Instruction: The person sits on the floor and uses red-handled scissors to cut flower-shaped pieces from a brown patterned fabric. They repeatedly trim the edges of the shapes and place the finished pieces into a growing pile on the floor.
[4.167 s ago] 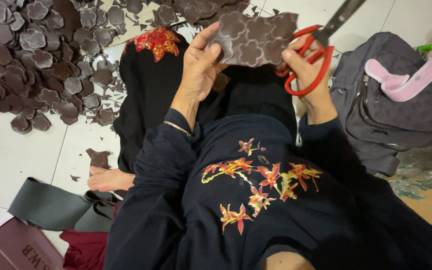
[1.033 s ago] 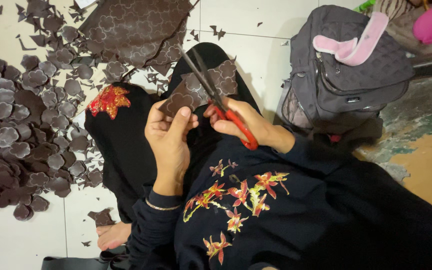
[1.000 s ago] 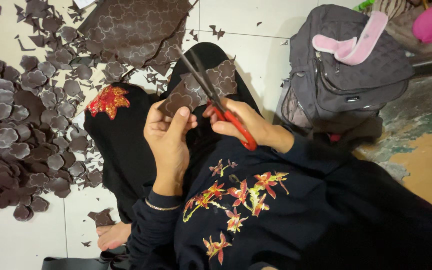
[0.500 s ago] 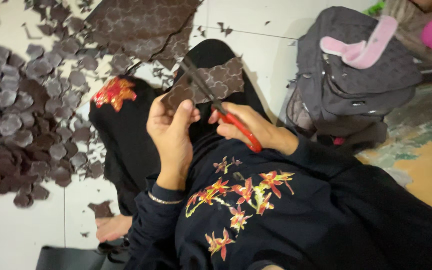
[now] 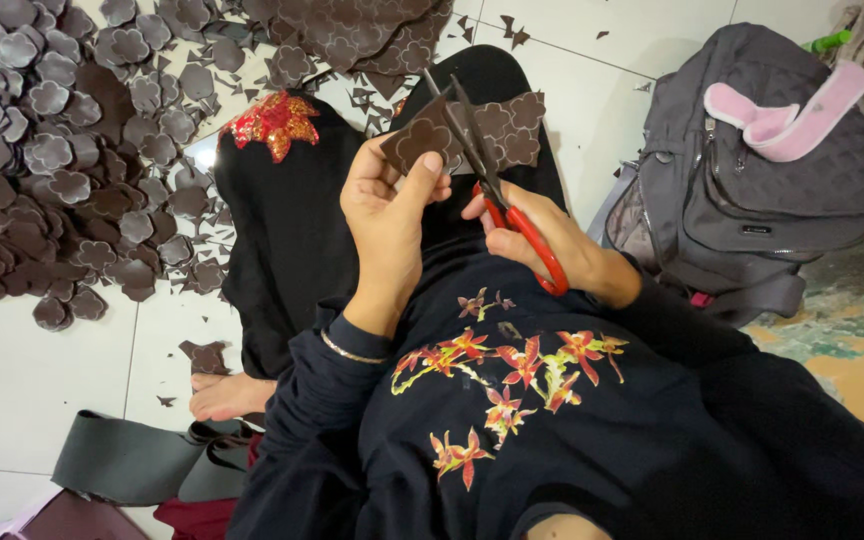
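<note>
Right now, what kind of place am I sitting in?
Probably a home or small workshop floor used for hand craft work. You sit on pale floor tiles, a heap of cut brown flower shapes lies beside you, and a grey backpack rests on the floor nearby.

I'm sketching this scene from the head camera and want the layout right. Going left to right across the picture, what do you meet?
Pile of cut brown flower shapes → red sequin patch → left hand holding the brown patterned piece → right hand on the red-handled scissors → grey backpack.
</note>
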